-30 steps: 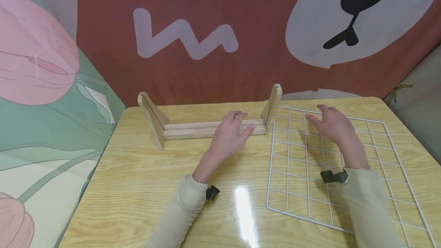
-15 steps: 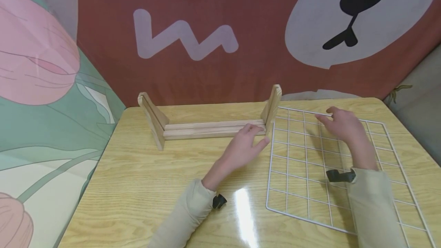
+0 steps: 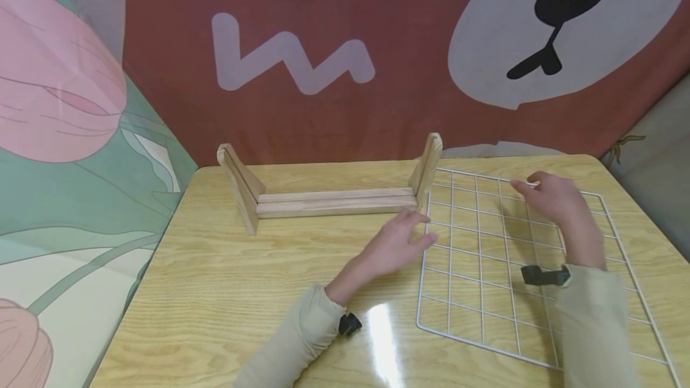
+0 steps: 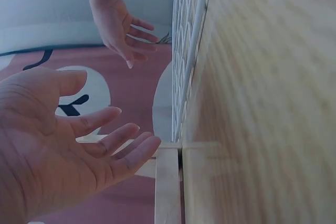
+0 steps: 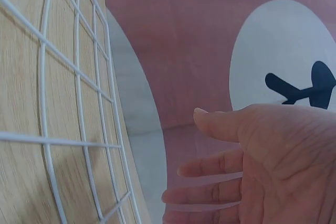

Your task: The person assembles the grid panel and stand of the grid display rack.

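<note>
A white wire grid panel [image 3: 490, 283] lies flat on the right side of the wooden table. To its left stands a wooden rack [image 3: 336, 203] with two upright end pieces joined by low slats. My left hand [image 3: 392, 247] hovers near the panel's left edge, just in front of the rack's right end, fingers loosely spread and holding nothing. Above the far part of the panel is my right hand [image 3: 557, 202], its fingers relaxed and free of any object. In the right wrist view the grid's wires [image 5: 79, 77] stand apart from that hand's fingers.
The light wood table [image 3: 215, 310] carries a bright reflection near the front middle. A red cloth backdrop [image 3: 323, 118] with a printed bear hangs behind it, and a flower-patterned cloth [image 3: 81, 196] covers the left side.
My left hand has moved right and nearer, from over the rack's slats to the panel's left edge. My right hand has shifted right above the panel. Rack and panel have stayed put.
</note>
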{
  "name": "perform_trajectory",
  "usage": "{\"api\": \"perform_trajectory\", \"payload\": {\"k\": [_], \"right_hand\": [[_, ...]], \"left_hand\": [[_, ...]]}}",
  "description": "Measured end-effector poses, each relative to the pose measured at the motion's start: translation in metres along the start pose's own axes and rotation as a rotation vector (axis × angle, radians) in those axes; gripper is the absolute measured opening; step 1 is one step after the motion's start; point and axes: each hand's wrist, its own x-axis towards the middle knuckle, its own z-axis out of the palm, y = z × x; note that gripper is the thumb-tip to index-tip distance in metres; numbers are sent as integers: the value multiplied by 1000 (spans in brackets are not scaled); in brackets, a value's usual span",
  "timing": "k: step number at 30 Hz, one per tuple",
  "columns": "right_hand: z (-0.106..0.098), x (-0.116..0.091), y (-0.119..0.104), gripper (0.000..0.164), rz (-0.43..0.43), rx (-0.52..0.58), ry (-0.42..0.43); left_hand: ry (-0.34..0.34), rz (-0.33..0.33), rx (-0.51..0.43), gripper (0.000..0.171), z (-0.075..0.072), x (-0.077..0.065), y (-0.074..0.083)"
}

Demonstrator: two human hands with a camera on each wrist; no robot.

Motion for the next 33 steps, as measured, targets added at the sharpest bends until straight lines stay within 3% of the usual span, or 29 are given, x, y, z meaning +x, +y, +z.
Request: {"api": "perform_trajectory", "payload": {"k": [6, 20, 33], "right_hand": [[-2, -1, 10, 80, -3, -10, 18], [-5, -7, 35, 80, 51, 9, 11], [-9, -13, 59, 85, 126, 14, -17]], "left_hand": [[-31, 1, -11, 49, 7, 0, 1], [-121, 74, 33, 49, 17, -2, 4], [-173, 66, 103, 51, 23, -4, 4]]}}
